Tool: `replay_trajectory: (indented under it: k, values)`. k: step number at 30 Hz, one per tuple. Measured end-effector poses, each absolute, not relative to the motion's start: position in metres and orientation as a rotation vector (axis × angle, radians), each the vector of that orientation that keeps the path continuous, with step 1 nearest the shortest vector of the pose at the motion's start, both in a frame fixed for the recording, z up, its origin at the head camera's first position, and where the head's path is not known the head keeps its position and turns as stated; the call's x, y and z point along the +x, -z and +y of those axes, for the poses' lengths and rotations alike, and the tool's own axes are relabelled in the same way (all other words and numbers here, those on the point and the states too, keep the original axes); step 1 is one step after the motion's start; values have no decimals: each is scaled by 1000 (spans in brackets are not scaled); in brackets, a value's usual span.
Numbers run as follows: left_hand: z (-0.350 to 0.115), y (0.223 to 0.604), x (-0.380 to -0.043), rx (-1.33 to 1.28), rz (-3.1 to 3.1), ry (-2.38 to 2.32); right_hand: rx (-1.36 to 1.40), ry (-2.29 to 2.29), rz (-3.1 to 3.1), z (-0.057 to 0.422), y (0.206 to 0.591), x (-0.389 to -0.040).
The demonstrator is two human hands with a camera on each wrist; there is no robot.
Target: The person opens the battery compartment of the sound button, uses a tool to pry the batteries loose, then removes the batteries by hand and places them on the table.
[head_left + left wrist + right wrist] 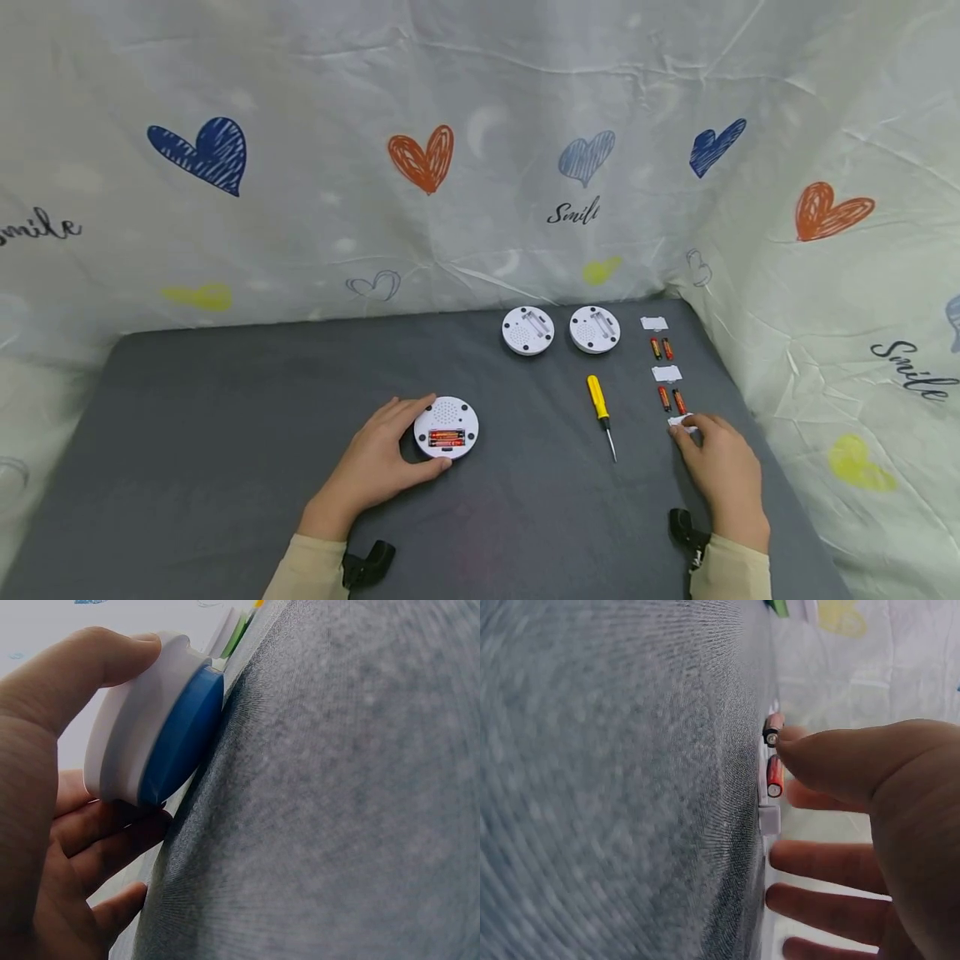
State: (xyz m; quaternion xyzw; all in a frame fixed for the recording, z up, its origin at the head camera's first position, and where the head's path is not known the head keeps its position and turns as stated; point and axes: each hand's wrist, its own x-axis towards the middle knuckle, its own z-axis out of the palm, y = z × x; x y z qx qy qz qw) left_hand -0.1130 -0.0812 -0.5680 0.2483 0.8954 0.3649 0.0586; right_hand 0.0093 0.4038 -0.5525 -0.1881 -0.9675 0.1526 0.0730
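Observation:
My left hand [386, 450] grips a round white battery device [447, 405] by its rim, thumb at the near side and fingers at the far side. Two red batteries [447, 438] lie in its uncovered compartment, beside a patch of speaker holes. In the left wrist view, its underside shows as a blue dome [186, 739] close to the cloth. Over at the right, my right hand [723, 462] reaches down to a small white battery cover [678, 420], partly hidden by the fingers. Its fingers look extended in the right wrist view, near two loose batteries [775, 776].
Two more round white devices [528, 331] with bare compartments stand at the back. A yellow-handled screwdriver [597, 398] lies in front of them. Along the right side are two other white covers [654, 323] and loose battery pairs [662, 348]. A printed curtain [480, 233] borders the grey table [247, 392].

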Motion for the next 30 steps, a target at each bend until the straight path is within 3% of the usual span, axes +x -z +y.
replay_trajectory:
  k: [30]
  values:
    - [-85,561,-109,725,2699,-1095,-128,-500,-2924,315,548,-41]
